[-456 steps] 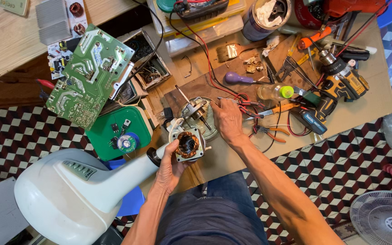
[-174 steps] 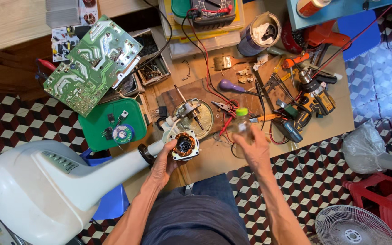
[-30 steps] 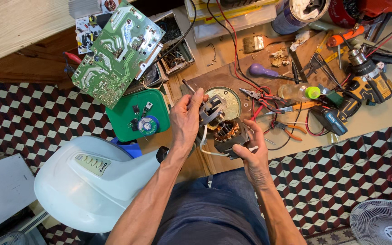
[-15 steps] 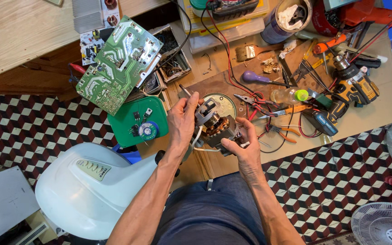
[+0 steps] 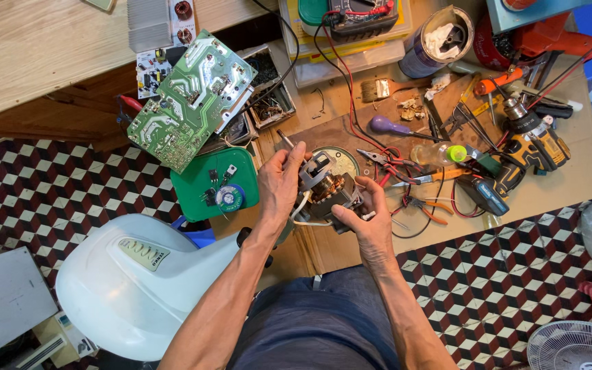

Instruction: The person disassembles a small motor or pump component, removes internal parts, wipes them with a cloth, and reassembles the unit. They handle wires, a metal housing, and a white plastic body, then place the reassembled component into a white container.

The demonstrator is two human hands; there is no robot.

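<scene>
Both hands lift the fan motor clear of the counter for inspection: left hand fingers wrapped around one side, right hand fingers gripping the other.

The fan motor, earlier propped on the bench under the left hand alone, is now lifted and gripped by both, the right hand having joined.

circuit board green | fan base white | floor checkered
</scene>
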